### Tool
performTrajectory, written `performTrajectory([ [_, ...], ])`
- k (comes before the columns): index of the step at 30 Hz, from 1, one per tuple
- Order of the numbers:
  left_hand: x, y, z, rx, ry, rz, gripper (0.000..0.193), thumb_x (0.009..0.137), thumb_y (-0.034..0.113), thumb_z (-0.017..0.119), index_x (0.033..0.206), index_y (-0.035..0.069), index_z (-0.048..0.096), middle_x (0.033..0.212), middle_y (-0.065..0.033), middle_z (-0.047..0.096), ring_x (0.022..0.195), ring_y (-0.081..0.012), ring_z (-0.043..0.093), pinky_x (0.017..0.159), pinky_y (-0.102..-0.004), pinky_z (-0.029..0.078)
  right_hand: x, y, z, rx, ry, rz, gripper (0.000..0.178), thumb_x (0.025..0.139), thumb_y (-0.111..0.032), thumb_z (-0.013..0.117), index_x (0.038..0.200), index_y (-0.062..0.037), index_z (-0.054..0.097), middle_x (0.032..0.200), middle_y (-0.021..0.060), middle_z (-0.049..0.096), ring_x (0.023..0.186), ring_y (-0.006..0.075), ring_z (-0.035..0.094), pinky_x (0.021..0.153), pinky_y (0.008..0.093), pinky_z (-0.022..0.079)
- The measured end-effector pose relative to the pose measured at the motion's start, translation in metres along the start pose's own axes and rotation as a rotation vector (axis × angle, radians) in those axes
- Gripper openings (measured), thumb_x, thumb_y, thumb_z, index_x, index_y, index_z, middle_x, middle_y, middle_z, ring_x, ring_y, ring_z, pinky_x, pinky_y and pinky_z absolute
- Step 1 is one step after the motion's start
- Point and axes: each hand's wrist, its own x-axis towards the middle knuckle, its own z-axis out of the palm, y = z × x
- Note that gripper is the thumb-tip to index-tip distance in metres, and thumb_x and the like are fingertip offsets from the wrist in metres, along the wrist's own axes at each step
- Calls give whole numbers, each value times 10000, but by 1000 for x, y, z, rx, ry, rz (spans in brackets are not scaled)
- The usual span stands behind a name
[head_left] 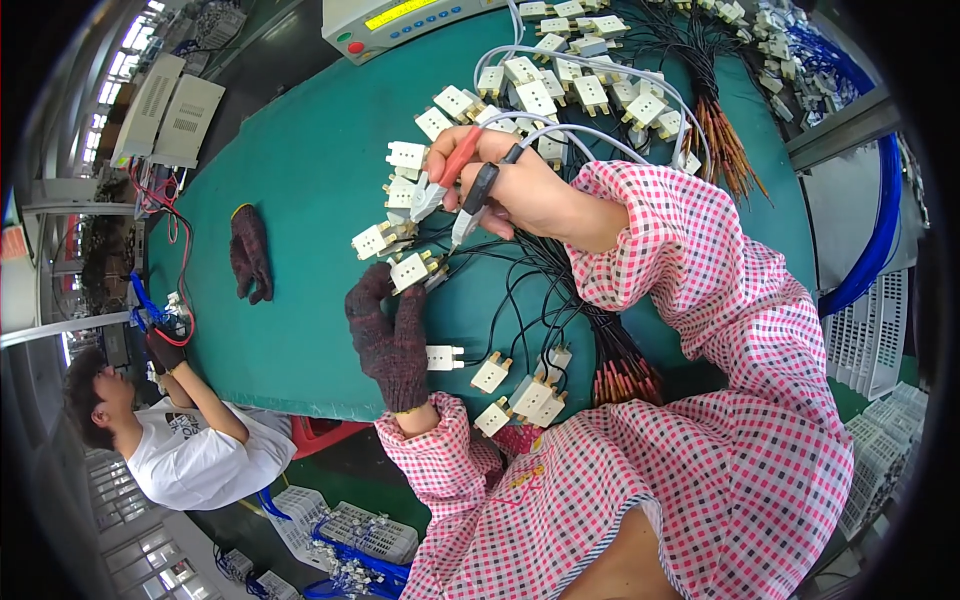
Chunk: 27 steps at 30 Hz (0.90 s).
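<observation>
My left hand (388, 340), in a dark knitted glove, pinches a small white plug block (410, 271) with metal pins over the green table mat. Bare, my right hand (530, 192) closes round two test clips, a red one (460, 156) and a black one (481, 188). The black clip's metal tip points down close to the pins of the held block; whether they touch I cannot tell. Just beyond my hands lie more white plug blocks (407, 155). Several others (490, 372) rest near the table's front edge, their black wires running into a bundle (622, 372) with reddish-brown ends.
A bench tester (400, 20) with a lit yellow display stands at the far edge. At far right hangs another wire bundle (725, 150). An unworn dark glove (250, 255) lies on the mat (310, 180). A co-worker (200, 440) sits at left, by another instrument (170, 115).
</observation>
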Motion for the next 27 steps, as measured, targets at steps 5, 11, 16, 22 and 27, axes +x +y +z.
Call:
performTrajectory([
  [5,-10,25,3,-335,9,22,406,834,39,626,1222,28,507,1188,-134,553,1116,-225,524,973,-360,416,0,-1,-3,-10,-15,11,198,850,-64,456,1016,-22,555,760,86,584,353,70,421,290,189,315],
  [11,-18,13,3,-776,66,74,471,867,171,630,1273,14,450,1189,-142,550,1061,-252,560,879,-363,490,-5,-7,7,-248,-274,22,296,734,-15,470,1023,-6,536,888,90,572,491,85,502,378,203,364],
  [16,-21,3,2,-1022,-84,-128,509,870,237,640,1275,-6,451,1170,-154,568,1023,-260,598,821,-356,530,-11,-6,6,-307,-440,-36,294,764,28,448,1042,-8,539,1029,76,520,838,109,548,584,211,435],
  [22,-24,9,4,-944,-126,-252,571,842,274,688,1277,-22,468,1172,-146,589,1016,-255,616,863,-350,517,-14,-5,11,-297,-567,13,287,786,42,479,1063,0,543,1073,82,517,941,145,554,718,240,466],
  [27,-27,2,0,-923,-118,-267,539,849,239,682,1282,-9,478,1166,-112,593,1006,-206,608,850,-323,504,-13,0,15,-319,-574,-15,289,795,30,494,1078,13,545,1052,92,557,923,151,567,696,246,475],
])
